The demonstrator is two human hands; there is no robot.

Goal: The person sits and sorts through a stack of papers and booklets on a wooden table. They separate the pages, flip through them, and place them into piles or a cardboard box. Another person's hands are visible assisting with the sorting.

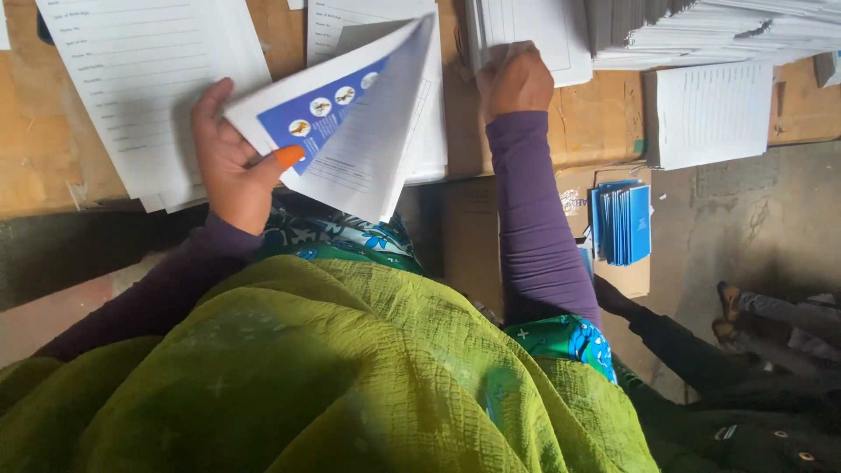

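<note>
Item: booklet (337, 131), white w/ blue cover panel. I logged it pinched in left hand (232, 162), thumb on top at lower corner, pages fanned up and to the right of grip, above the table (604, 114). Right hand (517, 81) lay on a sheet stack (526, 31); fingers hidden, grip can't tell. Advice, my judgement: kept thumb firm near spine, lifted one sheet only.
</note>
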